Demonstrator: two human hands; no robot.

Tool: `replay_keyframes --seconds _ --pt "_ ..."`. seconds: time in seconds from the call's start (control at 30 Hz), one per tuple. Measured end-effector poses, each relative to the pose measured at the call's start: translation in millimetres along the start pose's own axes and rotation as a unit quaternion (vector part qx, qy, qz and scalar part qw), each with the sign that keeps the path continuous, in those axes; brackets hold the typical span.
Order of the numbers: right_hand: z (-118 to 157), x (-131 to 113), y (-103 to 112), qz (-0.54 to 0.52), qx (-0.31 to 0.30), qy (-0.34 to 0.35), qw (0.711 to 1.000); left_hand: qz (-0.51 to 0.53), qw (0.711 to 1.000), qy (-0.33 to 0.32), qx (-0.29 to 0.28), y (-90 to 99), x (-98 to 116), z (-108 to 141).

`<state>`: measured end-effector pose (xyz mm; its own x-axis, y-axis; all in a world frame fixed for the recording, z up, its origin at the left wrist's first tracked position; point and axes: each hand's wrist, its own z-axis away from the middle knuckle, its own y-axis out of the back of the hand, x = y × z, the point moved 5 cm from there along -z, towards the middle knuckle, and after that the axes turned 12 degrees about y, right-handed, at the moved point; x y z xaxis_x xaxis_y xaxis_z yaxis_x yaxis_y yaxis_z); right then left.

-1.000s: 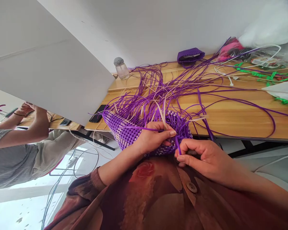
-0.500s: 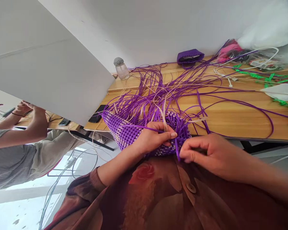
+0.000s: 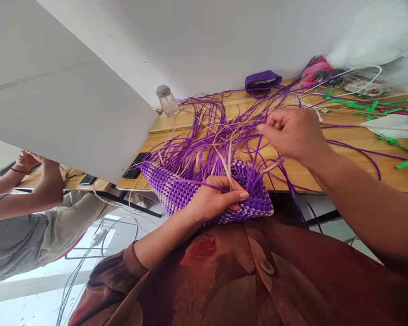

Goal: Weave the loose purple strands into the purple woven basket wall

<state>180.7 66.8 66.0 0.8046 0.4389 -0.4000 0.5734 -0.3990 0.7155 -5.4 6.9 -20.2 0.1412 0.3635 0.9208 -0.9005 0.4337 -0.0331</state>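
On the wooden surface (image 3: 326, 170) under a white wall, we note our left hand (image 3: 212, 199) at frame centre, its grip pressed around the purple woven basket (image 3: 190, 190), while our right hand (image 3: 294, 133), upper right, pinches a purple strand (image 3: 256, 158) raised above the basket.

Half-woven purple-and-white basket (image 3: 204, 192) lies sideways at table edge, loose strands (image 3: 217, 131) fanning upward.

The woven basket (image 3: 204, 192) rests at the near edge of the worktop (image 3: 343, 170). Loose strands (image 3: 217, 131) spread behind it. The bottle (image 3: 166, 100) stands at the far left, the pouch (image 3: 261, 82) to its right. The phone (image 3: 135, 165) lies left of the basket.
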Motion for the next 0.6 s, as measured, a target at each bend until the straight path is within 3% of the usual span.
replay_keyframes --seconds 0.17,0.3,0.43,0.53,0.6 --pt "-27 23 -18 -0.01 -0.026 0.015 0.999 0.011 1.0 0.009 0.003 2.1 6 -2" --pt "-31 30 -33 -0.028 -0.041 -0.015 0.999 0.001 0.999 0.036 -0.018 -2.1 5 -6" --pt "-36 46 -52 -0.027 -0.042 -0.063 0.997 0.013 1.0 0.011 -0.005 -0.4 6 -8" --pt "-33 60 -62 -0.092 -0.044 -0.108 0.989 -0.01 0.999 0.013 -0.03 2.1 6 -8" --pt "-26 62 -58 -0.148 -0.034 -0.126 0.98 -0.03 0.999 0.021 -0.04 5.8 6 -6"
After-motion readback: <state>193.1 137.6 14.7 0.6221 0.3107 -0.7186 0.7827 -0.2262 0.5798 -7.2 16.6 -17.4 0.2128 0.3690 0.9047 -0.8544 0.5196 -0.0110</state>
